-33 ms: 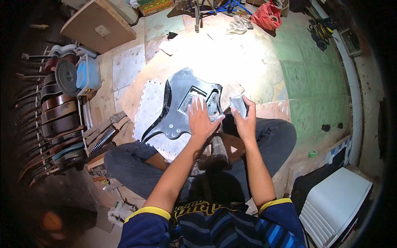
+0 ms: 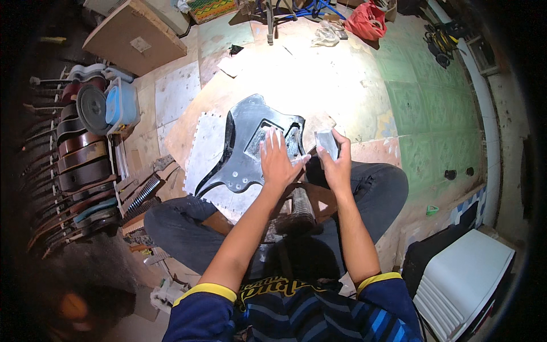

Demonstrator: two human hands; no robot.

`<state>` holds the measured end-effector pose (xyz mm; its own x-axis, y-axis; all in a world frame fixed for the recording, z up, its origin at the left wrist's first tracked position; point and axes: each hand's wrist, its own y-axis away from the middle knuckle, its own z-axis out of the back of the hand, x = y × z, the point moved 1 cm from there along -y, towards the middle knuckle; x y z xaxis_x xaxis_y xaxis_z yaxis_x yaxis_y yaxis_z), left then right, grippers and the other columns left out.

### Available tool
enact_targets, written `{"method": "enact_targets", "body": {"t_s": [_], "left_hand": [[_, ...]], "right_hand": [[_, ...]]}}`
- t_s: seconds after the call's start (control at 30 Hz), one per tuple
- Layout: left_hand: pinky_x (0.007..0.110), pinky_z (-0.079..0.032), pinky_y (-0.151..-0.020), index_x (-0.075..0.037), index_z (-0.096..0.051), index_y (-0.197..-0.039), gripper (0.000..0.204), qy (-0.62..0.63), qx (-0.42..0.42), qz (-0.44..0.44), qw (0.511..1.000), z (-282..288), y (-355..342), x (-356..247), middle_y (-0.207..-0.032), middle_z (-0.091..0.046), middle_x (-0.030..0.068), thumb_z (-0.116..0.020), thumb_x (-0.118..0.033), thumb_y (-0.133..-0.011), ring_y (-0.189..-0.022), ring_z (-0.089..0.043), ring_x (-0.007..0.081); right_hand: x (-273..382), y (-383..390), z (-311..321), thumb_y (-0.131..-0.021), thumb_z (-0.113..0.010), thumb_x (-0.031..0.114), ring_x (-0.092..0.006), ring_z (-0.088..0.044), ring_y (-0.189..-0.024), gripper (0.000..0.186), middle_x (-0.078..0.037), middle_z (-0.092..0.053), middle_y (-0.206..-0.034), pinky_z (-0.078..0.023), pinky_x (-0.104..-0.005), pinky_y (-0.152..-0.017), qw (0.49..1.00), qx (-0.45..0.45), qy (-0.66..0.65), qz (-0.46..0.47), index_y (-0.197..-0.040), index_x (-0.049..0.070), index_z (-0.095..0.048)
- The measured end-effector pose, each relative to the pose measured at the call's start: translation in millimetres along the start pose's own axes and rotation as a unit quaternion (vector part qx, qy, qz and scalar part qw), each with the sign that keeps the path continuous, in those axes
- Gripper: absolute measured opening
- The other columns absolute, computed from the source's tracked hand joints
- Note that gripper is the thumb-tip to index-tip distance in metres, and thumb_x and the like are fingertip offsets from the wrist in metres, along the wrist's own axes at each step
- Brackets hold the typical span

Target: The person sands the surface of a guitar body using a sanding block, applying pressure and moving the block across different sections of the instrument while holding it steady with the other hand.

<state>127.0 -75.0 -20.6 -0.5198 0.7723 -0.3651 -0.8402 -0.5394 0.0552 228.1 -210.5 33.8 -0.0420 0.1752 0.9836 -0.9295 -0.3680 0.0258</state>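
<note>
A dark grey electric guitar body (image 2: 239, 148) with routed cavities and several round holes near its lower edge lies in front of my crossed legs. My left hand (image 2: 277, 162) rests on its face beside the cavities, fingers stretched out and whitened with dust at the tips. Just right of the body, my right hand (image 2: 341, 164) grips a flat grey sanding block (image 2: 326, 140) between thumb and fingers. The block is held up, apart from the guitar body. Pale dust marks the cavity edges.
A white foam mat (image 2: 200, 153) with toothed edges lies under the guitar body. Several guitar bodies (image 2: 85, 159) stand racked at left, beside a clear tub (image 2: 130, 105). Files and hand tools (image 2: 145, 191) lie by my left knee. A red bag (image 2: 364, 24) sits at the back.
My left hand has shifted very slightly up and right over the guitar body. My right hand keeps the sanding block in nearly the same place.
</note>
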Motion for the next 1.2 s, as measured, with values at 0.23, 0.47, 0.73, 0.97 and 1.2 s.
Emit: {"method": "enact_targets", "body": {"t_s": [0.23,0.47,0.73,0.97,1.2], "left_hand": [[0.056,-0.015,-0.126,0.006,-0.028,-0.158,0.111,-0.028,0.044,-0.020,0.998,18,14,10,-0.166,-0.026,0.0273,-0.063,-0.070,-0.087,-0.157,-0.020,0.0403],[0.062,-0.013,-0.124,0.001,-0.026,-0.161,0.112,-0.066,0.100,-0.005,0.993,33,61,31,-0.167,-0.024,0.0260,-0.064,-0.072,-0.085,-0.156,-0.020,0.0423],[0.062,-0.026,-0.119,-0.007,-0.044,-0.156,0.101,-0.089,0.045,-0.020,0.995,33,8,12,-0.156,-0.044,0.0250,-0.068,-0.072,-0.083,-0.141,-0.040,0.0488],[0.059,-0.045,-0.102,-0.012,-0.051,-0.152,0.094,-0.087,0.039,-0.025,0.995,39,5,16,-0.146,-0.052,0.0247,-0.071,-0.070,-0.082,-0.122,-0.053,0.0464],[0.056,-0.047,-0.100,-0.011,-0.051,-0.152,0.095,-0.083,0.077,0.014,0.993,44,-1,9,-0.143,-0.054,0.0260,-0.073,-0.069,-0.080,-0.118,-0.056,0.0464]], "right_hand": [[-3,-8,-5,-0.089,-0.072,0.004,-0.0244,-0.059,-0.119,0.052,-0.018,-0.058,-0.130,-0.048,-0.0368,-0.102,0.999,-0.023,-0.038,-0.027,-0.136,-0.003,-0.052],[4,-12,-4,-0.089,-0.072,0.006,-0.0260,-0.059,-0.120,0.053,-0.019,-0.060,-0.131,-0.048,-0.0376,-0.103,0.992,-0.032,-0.104,-0.063,-0.137,-0.002,-0.051],[4,-12,-6,-0.087,-0.073,0.006,-0.0262,-0.060,-0.120,0.054,-0.020,-0.060,-0.132,-0.047,-0.0377,-0.103,0.990,-0.038,-0.113,-0.073,-0.136,-0.001,-0.052],[9,-11,-7,-0.087,-0.073,0.006,-0.0262,-0.060,-0.120,0.053,-0.020,-0.060,-0.132,-0.048,-0.0379,-0.103,0.989,-0.030,-0.114,-0.085,-0.136,-0.002,-0.053],[0,-11,-8,-0.088,-0.073,0.007,-0.0263,-0.062,-0.118,0.054,-0.020,-0.061,-0.131,-0.048,-0.0384,-0.103,0.992,-0.029,-0.105,-0.066,-0.137,-0.002,-0.052]]}}
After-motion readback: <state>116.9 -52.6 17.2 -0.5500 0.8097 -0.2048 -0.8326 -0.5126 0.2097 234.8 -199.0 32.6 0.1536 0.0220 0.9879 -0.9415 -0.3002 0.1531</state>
